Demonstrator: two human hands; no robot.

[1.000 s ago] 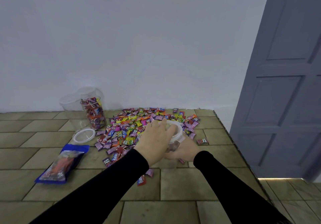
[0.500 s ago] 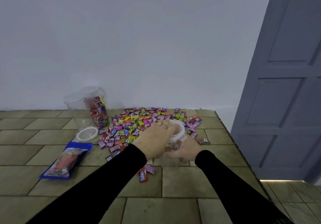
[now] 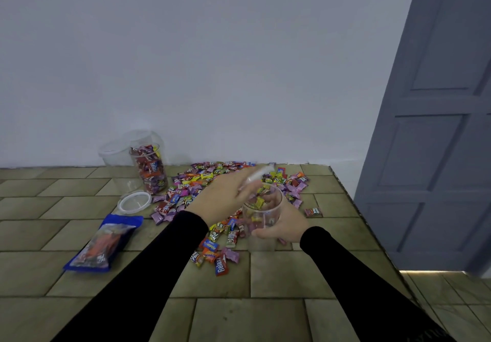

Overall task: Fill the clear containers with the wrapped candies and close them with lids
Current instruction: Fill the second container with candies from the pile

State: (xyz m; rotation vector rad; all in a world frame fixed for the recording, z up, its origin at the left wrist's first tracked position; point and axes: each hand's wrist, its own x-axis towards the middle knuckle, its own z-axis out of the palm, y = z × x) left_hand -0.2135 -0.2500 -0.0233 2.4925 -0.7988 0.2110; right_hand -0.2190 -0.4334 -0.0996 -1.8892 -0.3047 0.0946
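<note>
Right hand (image 3: 281, 222) is wrapped around the lower wall of a clear container (image 3: 262, 215), thumb on the near side, fingers seen through the plastic on the far side; the container stands upright on the tiled surface (image 3: 279, 275), mouth up and uncovered, with only a few wrapped candies inside, so it looks far from full. Left hand (image 3: 225, 195) is raised just left of and above the mouth, pinching a white lid (image 3: 259, 175) by its near edge; the lid is tilted steeply, its far edge higher and pointing away toward the wall, motion-blurred. Exact finger placement on the lid cannot be read. Key relation: the lid sits above and slightly left-rear of the rim, not over it and not level with it, so the mouth is free from the right and from above. The candy pile (image 3: 228, 182) lies directly behind and to the left of the container, touching distance from the left hand, which is the nearer one. Judgement: filling comes next, and the left hand must first put down the lid. Further left, against the wall, a second container (image 3: 150, 169) stands packed with candies, unlidded, beside an empty container (image 3: 117, 161); a spare lid (image 3: 134, 202) and a blue bag (image 3: 105, 240) lie flat nearby.
</note>
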